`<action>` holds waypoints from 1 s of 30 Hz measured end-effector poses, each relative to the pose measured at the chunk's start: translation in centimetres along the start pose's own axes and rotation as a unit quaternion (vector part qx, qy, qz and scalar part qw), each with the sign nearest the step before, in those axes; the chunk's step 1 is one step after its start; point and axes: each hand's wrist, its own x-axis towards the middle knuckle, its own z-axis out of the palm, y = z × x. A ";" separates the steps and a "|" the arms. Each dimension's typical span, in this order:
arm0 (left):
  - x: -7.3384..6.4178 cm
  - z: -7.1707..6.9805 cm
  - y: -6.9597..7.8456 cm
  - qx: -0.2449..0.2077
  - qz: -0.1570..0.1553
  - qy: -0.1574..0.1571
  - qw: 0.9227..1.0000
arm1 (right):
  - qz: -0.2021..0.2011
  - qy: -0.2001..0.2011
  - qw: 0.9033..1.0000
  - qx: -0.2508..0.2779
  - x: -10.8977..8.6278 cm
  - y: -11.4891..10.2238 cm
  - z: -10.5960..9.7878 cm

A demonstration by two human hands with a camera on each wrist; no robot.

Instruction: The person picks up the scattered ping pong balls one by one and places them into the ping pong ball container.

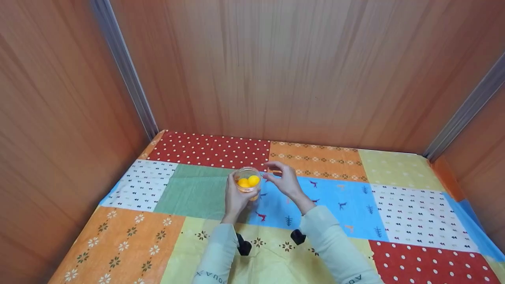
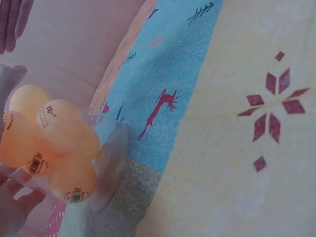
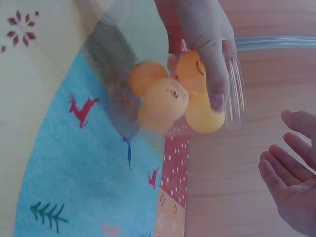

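Note:
A clear jar with several orange table tennis balls inside is gripped by my left hand. The left fingers and thumb wrap round its side near the rim. Its mouth faces up toward the head camera, and no lid shows on it. Whether its base touches the cloth I cannot tell. Just to the right of the jar is my right hand, apart from it and holding nothing. In the right wrist view the fingers of that hand are loosely bent, with gaps between some of them.
A patchwork-print cloth covers the table. Wood-grain panels rise behind it and on both sides, with grey metal strips at the corners. A clear rounded edge shows near the top of the right wrist view; its kind is unclear.

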 end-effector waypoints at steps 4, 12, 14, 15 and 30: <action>0.0 -0.2 0.1 0.002 0.001 -0.007 1.000 | -0.002 0.005 1.000 -0.015 -0.4 0.5 -0.8; 0.0 -0.4 0.6 0.035 0.002 -0.014 0.999 | -0.002 0.014 0.999 -0.045 -1.4 1.3 -2.6; 0.0 -0.5 0.8 0.047 0.001 -0.016 0.999 | 0.001 0.012 0.999 -0.049 -1.6 1.4 -3.1; 0.0 -0.5 0.9 0.054 -0.001 -0.017 0.998 | 0.002 0.010 0.999 -0.054 -1.7 1.5 -3.4; 0.2 -1.2 2.3 0.155 -0.010 -0.041 0.987 | -0.003 0.003 0.990 -0.143 -3.3 3.0 -8.0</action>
